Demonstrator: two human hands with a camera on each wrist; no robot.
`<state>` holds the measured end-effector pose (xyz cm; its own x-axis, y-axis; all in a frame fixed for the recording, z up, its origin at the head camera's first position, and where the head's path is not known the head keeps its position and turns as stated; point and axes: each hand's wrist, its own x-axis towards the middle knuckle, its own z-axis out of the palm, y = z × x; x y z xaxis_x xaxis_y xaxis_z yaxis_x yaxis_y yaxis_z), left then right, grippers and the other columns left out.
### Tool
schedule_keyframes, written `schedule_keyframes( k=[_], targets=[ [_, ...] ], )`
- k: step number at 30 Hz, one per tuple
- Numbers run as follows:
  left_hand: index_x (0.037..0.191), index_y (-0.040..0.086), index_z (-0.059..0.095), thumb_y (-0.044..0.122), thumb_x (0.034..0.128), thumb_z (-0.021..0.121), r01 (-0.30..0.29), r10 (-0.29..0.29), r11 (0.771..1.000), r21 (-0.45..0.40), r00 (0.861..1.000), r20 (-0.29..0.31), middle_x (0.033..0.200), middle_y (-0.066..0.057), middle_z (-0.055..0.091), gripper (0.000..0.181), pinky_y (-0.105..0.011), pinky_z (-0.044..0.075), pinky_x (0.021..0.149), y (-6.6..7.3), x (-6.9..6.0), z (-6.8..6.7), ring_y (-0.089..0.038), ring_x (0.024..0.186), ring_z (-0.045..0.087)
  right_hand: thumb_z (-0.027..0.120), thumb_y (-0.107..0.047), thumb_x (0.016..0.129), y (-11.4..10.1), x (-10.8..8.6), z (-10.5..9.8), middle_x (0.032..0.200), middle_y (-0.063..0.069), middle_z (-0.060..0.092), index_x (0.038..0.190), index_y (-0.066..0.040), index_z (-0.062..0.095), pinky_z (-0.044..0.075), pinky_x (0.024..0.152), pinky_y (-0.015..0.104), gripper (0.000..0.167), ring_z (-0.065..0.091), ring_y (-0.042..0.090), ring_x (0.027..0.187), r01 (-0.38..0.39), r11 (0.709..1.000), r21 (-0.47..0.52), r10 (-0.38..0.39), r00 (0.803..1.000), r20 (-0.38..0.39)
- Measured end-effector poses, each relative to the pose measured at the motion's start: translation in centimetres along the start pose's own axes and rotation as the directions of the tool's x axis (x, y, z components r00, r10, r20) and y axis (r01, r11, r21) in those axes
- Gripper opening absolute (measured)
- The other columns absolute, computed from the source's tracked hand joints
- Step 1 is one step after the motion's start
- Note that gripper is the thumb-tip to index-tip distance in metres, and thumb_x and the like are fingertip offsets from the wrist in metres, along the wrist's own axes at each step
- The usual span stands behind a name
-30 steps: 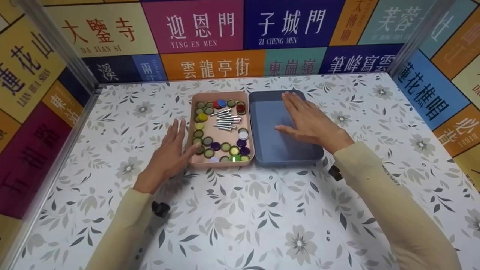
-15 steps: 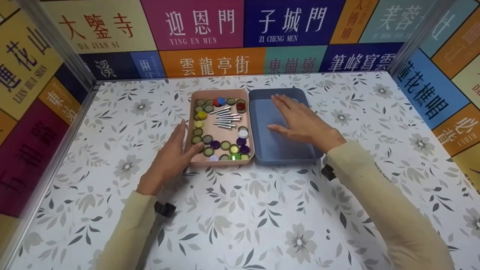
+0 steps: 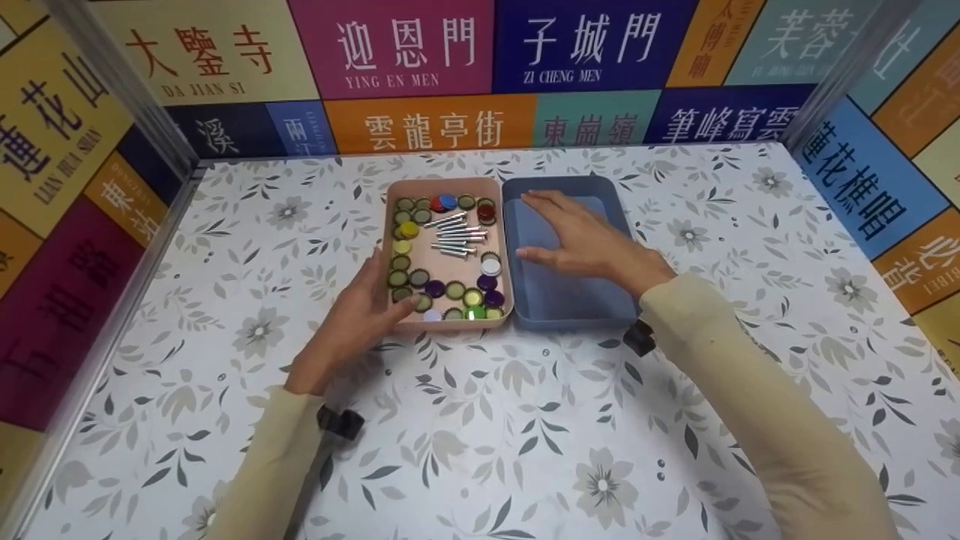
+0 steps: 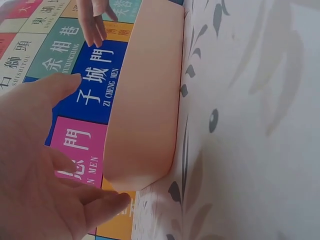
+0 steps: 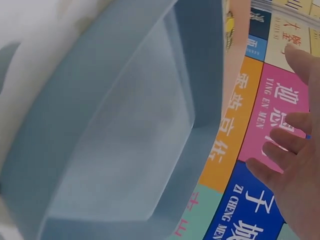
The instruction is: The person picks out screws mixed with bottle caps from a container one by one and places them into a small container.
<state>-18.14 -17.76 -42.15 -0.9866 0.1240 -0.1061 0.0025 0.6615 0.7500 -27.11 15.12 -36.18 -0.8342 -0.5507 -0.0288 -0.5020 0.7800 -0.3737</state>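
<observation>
A pink tray point(image 3: 446, 271) holds several bottle caps point(image 3: 474, 313) along its sides and a cluster of silver screws point(image 3: 459, 234) in its upper half. My left hand point(image 3: 352, 319) is beside the tray's left wall, its thumb over the near left corner. The left wrist view shows that hand point(image 4: 35, 165) with loosely bent fingers near the outer wall of the pink tray point(image 4: 150, 100); contact is unclear. Above the blue tray point(image 3: 562, 307) hovers my right hand point(image 3: 589, 244), thumb and fingers spread. No object shows in that hand point(image 5: 300, 185) in the right wrist view.
Both trays stand side by side on a table point(image 3: 480, 450) with a leaf and flower print. Behind them rises a panel wall point(image 3: 427, 52) of coloured blocks with lettering. Side panels point(image 3: 862, 180) flank the table, with metal posts at the corners.
My right hand has shifted left over the blue tray, toward the pink one. My left hand has moved slightly right, its thumb further over the pink tray's corner. Caps and screws look unmoved.
</observation>
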Motion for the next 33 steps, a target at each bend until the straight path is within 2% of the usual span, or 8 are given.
schedule_keyframes(
  k=[3,6,11,16,18,21,26,33],
  targets=[
    [0.161,0.032,-0.009,0.056,0.0903,0.067,0.039,-0.039,0.999,0.001,0.999,0.025,0.17,-0.008,0.012,0.106,-0.057,0.016,0.126,-0.1,0.0,0.1,-0.032,0.156,0.018,0.062,-0.055,0.094,-0.5,0.4,-0.1,0.166,0.008,0.024,0.161,-0.018,0.023,0.022,0.126,0.053,0.086,0.024,0.033,0.153,0.005,1.0,0.022,-0.005,1.0,0.009],
    [0.161,0.033,-0.009,0.052,0.09,0.07,0.04,-0.039,0.999,-0.011,0.999,0.036,0.168,-0.011,0.02,0.107,-0.057,0.02,0.125,-0.2,0.1,0.1,-0.034,0.153,0.026,0.064,-0.053,0.093,-1.0,1.0,-0.2,0.165,0.01,0.026,0.16,-0.016,0.025,0.022,0.126,0.052,0.085,0.025,0.033,0.153,0.009,1.0,0.02,-0.009,1.0,0.022],
    [0.16,0.039,-0.005,0.04,0.0888,0.075,0.028,-0.026,0.999,-0.042,0.999,0.046,0.167,-0.01,0.025,0.107,-0.057,0.02,0.125,-0.5,0.3,0.3,-0.034,0.15,0.033,0.065,-0.052,0.093,-1.8,1.7,-0.6,0.162,0.012,0.031,0.159,-0.015,0.027,0.026,0.124,0.053,0.085,0.028,0.033,0.151,0.009,0.999,0.033,-0.011,0.999,0.036],
    [0.154,0.052,-0.011,0.038,0.0838,0.08,0.011,-0.006,0.996,-0.083,0.998,0.059,0.167,-0.006,0.026,0.116,-0.054,0.018,0.126,-0.6,0.4,0.5,-0.03,0.151,0.033,0.067,-0.049,0.093,-2.4,2.3,-0.6,0.158,0.011,0.036,0.158,-0.015,0.032,0.029,0.124,0.05,0.081,0.033,0.031,0.148,0.013,0.998,0.06,-0.015,0.999,0.037],
    [0.152,0.055,-0.012,0.039,0.0822,0.081,0.021,-0.016,0.996,-0.082,0.998,0.062,0.167,-0.004,0.027,0.118,-0.054,0.019,0.126,-0.6,0.4,0.5,-0.029,0.15,0.034,0.067,-0.048,0.093,-2.6,2.5,-0.5,0.158,0.011,0.037,0.157,-0.015,0.033,0.029,0.124,0.05,0.08,0.034,0.03,0.148,0.011,0.998,0.059,-0.014,0.999,0.044],
    [0.155,0.052,-0.008,0.039,0.0829,0.081,0.03,-0.024,0.997,-0.076,0.997,0.075,0.164,-0.004,0.033,0.115,-0.055,0.021,0.125,-0.7,0.3,0.3,-0.03,0.149,0.036,0.068,-0.047,0.093,-3.0,2.8,-0.3,0.158,0.011,0.036,0.157,-0.015,0.034,0.03,0.123,0.051,0.079,0.033,0.031,0.148,0.012,0.998,0.06,-0.016,0.998,0.059],
    [0.158,0.046,-0.004,0.038,0.0846,0.079,0.039,-0.032,0.997,-0.062,0.995,0.097,0.161,-0.01,0.038,0.111,-0.056,0.026,0.123,-0.9,0.2,0.1,-0.033,0.146,0.041,0.07,-0.045,0.092,-3.4,3.3,0.2,0.155,0.01,0.04,0.155,-0.015,0.038,0.032,0.122,0.051,0.077,0.038,0.031,0.146,0.01,0.992,0.122,-0.018,0.998,0.062],
    [0.159,0.044,0.001,0.039,0.0831,0.081,0.093,-0.082,0.991,-0.092,0.99,0.112,0.161,-0.008,0.039,0.111,-0.054,0.022,0.125,-1.1,0.5,0.1,-0.031,0.147,0.039,0.071,-0.041,0.092,-3.7,4.0,0.8,0.153,0.009,0.042,0.153,-0.014,0.042,0.034,0.121,0.049,0.072,0.039,0.029,0.145,-0.001,0.983,0.182,-0.011,0.998,0.061]
  ],
)
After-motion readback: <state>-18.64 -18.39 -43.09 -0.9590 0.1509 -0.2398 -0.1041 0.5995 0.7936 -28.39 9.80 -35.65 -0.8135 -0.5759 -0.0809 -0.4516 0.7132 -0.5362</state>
